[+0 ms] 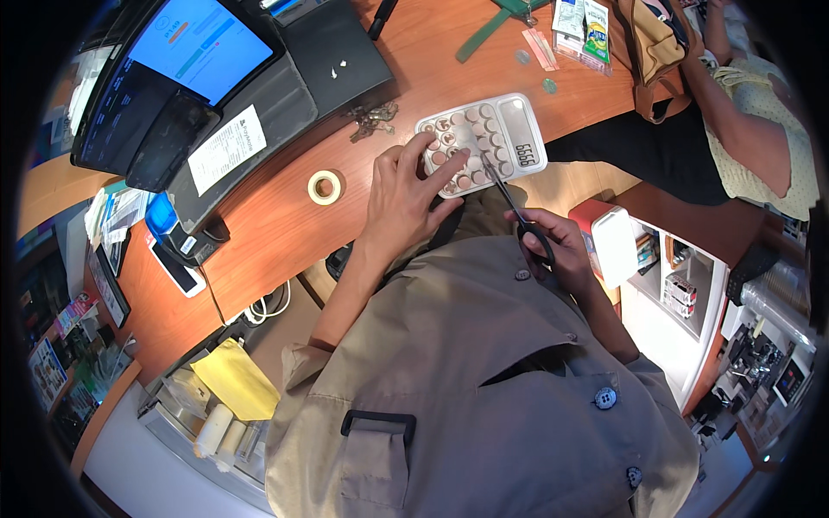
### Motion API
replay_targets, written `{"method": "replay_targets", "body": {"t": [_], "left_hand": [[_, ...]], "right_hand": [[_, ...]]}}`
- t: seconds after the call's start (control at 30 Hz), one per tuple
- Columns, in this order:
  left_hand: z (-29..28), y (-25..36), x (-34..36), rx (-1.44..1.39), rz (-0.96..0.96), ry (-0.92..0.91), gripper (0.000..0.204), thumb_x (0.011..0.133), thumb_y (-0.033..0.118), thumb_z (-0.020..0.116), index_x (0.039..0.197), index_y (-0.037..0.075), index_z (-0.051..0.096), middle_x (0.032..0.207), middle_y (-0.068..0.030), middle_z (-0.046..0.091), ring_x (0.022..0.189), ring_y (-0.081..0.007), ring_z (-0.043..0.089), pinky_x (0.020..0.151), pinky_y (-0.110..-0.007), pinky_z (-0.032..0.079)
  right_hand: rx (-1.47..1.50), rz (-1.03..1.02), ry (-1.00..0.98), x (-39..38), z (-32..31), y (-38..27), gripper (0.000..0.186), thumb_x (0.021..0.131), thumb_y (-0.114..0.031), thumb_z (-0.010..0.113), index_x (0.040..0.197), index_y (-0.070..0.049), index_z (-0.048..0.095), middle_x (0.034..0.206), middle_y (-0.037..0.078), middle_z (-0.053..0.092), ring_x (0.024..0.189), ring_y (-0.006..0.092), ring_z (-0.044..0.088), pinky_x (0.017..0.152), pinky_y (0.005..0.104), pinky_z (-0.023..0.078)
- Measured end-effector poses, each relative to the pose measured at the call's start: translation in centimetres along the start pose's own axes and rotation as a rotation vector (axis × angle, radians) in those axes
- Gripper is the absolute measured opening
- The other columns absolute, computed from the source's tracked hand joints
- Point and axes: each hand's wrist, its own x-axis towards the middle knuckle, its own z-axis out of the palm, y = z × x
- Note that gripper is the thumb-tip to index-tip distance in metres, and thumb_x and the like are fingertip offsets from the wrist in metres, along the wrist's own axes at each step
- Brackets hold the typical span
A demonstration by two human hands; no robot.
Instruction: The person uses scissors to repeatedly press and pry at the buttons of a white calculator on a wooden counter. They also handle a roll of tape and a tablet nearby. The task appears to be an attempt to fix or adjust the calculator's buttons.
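A white calculator (523, 114) with round keys and a grey display lies at the near edge of the wooden desk, turned sideways. Over its keys rests my left hand (404, 192), palm down, fingers apart, with the fingertips on or just above the keypad. My right hand (561, 250) is closed round the black handles of a pair of scissors (515, 207). The blades point away from me, and their tips reach over the calculator's keys beside my left index finger. Whether the tips touch the keys I cannot tell.
On the desk (285, 229) are a tape roll (325, 187), a bunch of keys (374, 121) and a black box (345, 65) bearing a paper slip (227, 151). A lit monitor (203, 43) stands far left. At right, another person's arm (743, 129) reaches to a brown bag (656, 52).
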Motion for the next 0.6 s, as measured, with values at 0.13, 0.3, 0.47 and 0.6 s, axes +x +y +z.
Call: {"method": "replay_targets", "body": {"t": [0.13,0.3,0.47,0.6], "left_hand": [[0.1,-0.2,0.1,-0.009,-0.039,-0.028,0.073,0.072,0.027,0.091,0.140,0.030,0.066,0.155,-0.0091,0.039,0.118,-0.0347,0.047,0.103,-0.047,0.042],[0.2,-0.5,0.2,-0.008,-0.045,-0.054,0.074,0.072,0.029,0.091,0.142,0.034,0.065,0.161,-0.0099,0.036,0.118,-0.0347,0.047,0.104,-0.046,0.042],[0.2,-0.7,0.4,-0.016,-0.046,-0.072,0.071,0.070,0.032,0.091,0.138,0.034,0.070,0.163,-0.0099,0.033,0.116,-0.0353,0.044,0.105,-0.046,0.040],[0.3,-0.8,0.4,-0.004,-0.028,-0.062,0.070,0.068,0.033,0.092,0.135,0.033,0.072,0.164,-0.0097,0.031,0.115,-0.0363,0.043,0.106,-0.046,0.040]], "right_hand": [[-0.015,-0.011,0.039,0.3,0.5,0.5,0.041,0.104,-0.019,0.066,0.140,0.000,0.060,0.072,-0.003,0.057,0.058,0.0040,0.052,0.053,0.0215,0.039],[-0.003,-0.003,0.066,1.2,0.6,1.2,0.039,0.104,-0.011,0.064,0.141,-0.002,0.061,0.079,-0.007,0.058,0.062,0.0022,0.048,0.056,0.0204,0.036],[-0.089,-0.047,0.077,1.8,0.4,2.3,0.044,0.102,-0.007,0.065,0.145,-0.001,0.059,0.102,-0.002,0.069,0.083,0.0027,0.059,0.074,0.0209,0.049],[-0.229,-0.042,0.100,1.9,0.1,3.0,0.048,0.101,-0.003,0.066,0.148,0.001,0.057,0.125,0.003,0.070,0.103,0.0057,0.064,0.092,0.0242,0.052]]}}
